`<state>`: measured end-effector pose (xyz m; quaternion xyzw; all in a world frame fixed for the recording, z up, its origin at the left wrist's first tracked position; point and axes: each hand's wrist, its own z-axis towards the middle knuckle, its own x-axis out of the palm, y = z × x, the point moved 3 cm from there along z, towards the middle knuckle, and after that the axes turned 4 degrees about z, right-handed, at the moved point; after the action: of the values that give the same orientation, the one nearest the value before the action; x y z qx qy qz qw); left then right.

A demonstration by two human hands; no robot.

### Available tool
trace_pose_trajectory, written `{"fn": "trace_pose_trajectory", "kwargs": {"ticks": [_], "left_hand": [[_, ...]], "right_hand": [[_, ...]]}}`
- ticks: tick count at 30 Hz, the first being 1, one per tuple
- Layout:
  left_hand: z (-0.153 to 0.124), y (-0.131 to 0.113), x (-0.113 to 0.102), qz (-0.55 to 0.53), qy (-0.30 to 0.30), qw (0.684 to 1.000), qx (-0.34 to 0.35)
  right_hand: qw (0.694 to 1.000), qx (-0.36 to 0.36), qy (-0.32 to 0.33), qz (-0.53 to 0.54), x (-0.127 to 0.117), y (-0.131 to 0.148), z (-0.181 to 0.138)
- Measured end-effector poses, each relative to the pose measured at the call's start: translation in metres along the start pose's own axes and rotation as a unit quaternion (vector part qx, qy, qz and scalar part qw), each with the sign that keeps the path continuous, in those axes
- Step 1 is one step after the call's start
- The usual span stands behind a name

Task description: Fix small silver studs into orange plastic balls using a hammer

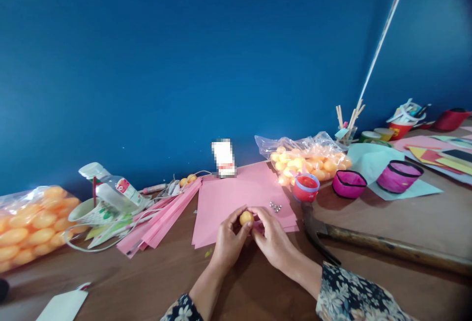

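Observation:
My left hand (229,242) and my right hand (271,237) meet over the near edge of a stack of pink paper sheets (236,194) on the brown table. Together they pinch a small orange ball (246,217) between their fingertips. A bit of pink material shows under the right fingers. Both hands are closed around the ball. Small silver beads (275,206) lie on the pink paper just beyond my right hand.
A hammer (368,242) lies right of my hands. Bags of orange balls sit at far left (27,225) and back right (308,159). Pink paper strips (162,215), a plastic bottle (110,186), a red cup (306,187), magenta cups (398,176) and coloured papers (442,156) surround the work area.

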<state>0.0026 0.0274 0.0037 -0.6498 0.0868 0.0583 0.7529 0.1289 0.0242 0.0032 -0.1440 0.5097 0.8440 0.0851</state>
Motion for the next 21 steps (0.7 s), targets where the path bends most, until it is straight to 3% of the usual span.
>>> {"fn": "trace_pose_trajectory", "kwargs": {"ticks": [21], "left_hand": [[-0.0019,-0.0030,0.0016,-0.009,0.006,1.000,0.006]], "right_hand": [[1.000,0.013,0.017,-0.014,0.0034,-0.0063,-0.0013]]}}
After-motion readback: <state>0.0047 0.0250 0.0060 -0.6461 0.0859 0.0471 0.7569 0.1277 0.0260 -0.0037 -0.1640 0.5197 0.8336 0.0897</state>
